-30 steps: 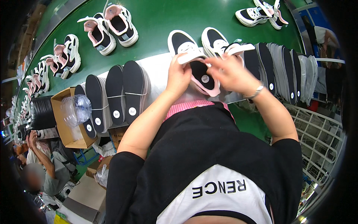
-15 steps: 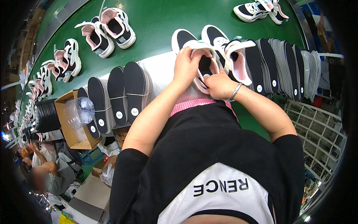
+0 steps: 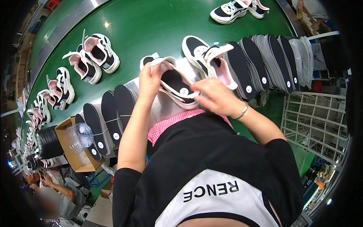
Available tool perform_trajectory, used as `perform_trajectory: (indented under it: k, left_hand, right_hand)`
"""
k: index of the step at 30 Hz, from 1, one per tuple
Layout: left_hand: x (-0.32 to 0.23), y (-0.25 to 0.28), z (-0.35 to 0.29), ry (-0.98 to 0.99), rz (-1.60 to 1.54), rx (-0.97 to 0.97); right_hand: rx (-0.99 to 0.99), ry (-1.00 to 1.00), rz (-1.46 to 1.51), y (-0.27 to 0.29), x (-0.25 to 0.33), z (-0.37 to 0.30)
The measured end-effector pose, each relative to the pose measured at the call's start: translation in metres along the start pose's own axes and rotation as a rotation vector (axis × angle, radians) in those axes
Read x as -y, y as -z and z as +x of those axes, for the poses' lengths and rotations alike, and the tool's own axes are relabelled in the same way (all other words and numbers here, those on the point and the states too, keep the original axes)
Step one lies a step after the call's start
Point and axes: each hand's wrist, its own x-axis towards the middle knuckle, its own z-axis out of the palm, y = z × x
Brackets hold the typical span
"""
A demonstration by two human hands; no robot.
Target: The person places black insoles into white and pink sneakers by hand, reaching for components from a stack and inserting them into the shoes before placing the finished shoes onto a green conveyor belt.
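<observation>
A black, white and pink sneaker [image 3: 177,99] is in front of me, its heel toward my body. My left hand [image 3: 149,82] is closed around the collar and tongue on its left side. Inside the shoe lies a black insole [image 3: 172,80], with a round white label at the heel end. My right hand [image 3: 219,97] is at the heel, fingers stretched out and slightly blurred, the fingertips by the rim; whether they touch it I cannot tell. The matching sneaker [image 3: 196,52] stands just beyond on the right, its pink-lined collar open.
Stacks of black insoles stand to the right [image 3: 247,72] and left [image 3: 96,121], some banded. A cardboard box [image 3: 77,151] with clear plastic sits left. Pairs of sneakers [image 3: 92,56] line the green table [image 3: 143,22]. A white wire rack [image 3: 314,121] is right; another person [image 3: 70,196] sits lower left.
My right hand has come out of the shoe, and the insole's heel now shows. The held sneaker and my left hand are further left in view; the whole view has also shifted.
</observation>
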Motion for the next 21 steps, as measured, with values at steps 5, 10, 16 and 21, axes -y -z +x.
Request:
perform_trajectory:
  k: [5, 10, 16, 21]
  left_hand:
    - [0.002, -0.005, -0.005, 0.121, 0.025, -0.061]
    - [-0.012, -0.024, 0.001, 0.265, -0.033, 0.001]
    - [-0.006, -0.024, 0.014, 0.386, -0.075, 0.013]
    - [0.002, -0.028, 0.016, 0.377, -0.105, -0.001]
  right_hand:
    - [-0.045, -0.101, -0.124, 0.018, -0.012, -0.011]
    - [-0.124, 0.066, -0.265, -0.012, -0.014, 0.033]
    - [-0.109, 0.044, -0.449, -0.041, -0.033, 0.062]
    - [-0.105, -0.070, -0.408, -0.041, -0.029, 0.063]
